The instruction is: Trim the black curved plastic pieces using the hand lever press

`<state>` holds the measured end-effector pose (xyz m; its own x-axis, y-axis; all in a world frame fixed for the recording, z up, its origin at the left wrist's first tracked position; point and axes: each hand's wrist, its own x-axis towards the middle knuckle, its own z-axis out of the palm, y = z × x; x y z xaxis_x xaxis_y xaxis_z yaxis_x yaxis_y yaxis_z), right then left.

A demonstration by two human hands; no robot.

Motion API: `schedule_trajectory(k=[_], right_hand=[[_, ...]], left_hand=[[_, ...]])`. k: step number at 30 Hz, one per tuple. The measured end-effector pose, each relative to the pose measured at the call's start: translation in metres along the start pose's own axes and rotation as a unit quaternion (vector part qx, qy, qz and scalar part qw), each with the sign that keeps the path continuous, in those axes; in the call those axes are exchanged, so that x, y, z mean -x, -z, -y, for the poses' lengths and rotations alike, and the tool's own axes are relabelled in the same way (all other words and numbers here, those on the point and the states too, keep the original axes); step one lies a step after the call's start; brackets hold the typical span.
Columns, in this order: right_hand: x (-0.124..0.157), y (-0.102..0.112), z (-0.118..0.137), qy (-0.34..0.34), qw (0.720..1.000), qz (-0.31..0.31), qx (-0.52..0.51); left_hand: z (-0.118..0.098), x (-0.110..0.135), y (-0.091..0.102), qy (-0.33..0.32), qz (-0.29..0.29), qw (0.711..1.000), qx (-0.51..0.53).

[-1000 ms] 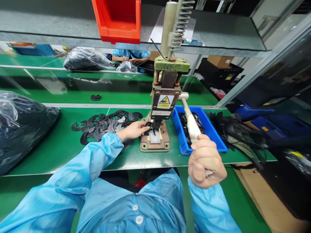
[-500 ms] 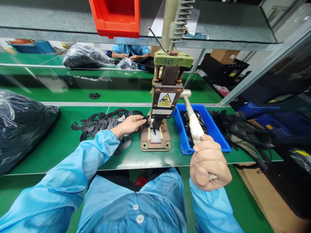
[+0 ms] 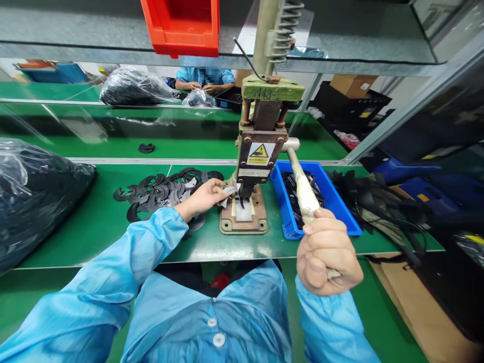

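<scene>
Lever press, green and brown metal [image 3: 262, 138]: stands upright on the green bench [image 3: 212, 247], between the two hands; this position appears to serve both at once.
Left hand [image 3: 206, 195]: pinches a thin grey curved piece [image 3: 229, 191] between thumb and fingers, just left of the dark metal ram [image 3: 247, 191]; the hold at its left end seems chosen to spare the fingertips. Contact between piece and press cannot be told.
Right hand [image 3: 329, 252]: clenched around the near end of the pale, wrapped lever [image 3: 304, 189], probably for the best leverage.
Heap of flat, dark-grey crescent pieces [image 3: 153, 201]: spread left of the press, apparently for left-hand reach.
Blue rectangular plastic tray [image 3: 340, 212]: right of the press, beyond the right hand; its walls likely confine the black pieces [image 3: 290, 194] inside.
</scene>
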<state>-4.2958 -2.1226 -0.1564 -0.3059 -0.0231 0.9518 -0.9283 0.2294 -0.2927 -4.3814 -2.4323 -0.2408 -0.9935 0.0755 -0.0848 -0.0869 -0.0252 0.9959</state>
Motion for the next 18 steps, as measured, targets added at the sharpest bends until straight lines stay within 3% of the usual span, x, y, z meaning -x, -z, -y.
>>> schedule_trajectory(k=[5, 18], right_hand=[[-0.001, -0.001, 0.000, 0.014, 1.000, -0.011, 0.001], [0.001, -0.001, -0.002, 0.005, 1.000, -0.006, 0.015]], left_hand=[[0.001, -0.005, -0.009, 0.057, 0.023, 0.998, 0.001], [-0.005, -0.012, -0.008, 0.077, 0.040, 0.996, -0.031]])
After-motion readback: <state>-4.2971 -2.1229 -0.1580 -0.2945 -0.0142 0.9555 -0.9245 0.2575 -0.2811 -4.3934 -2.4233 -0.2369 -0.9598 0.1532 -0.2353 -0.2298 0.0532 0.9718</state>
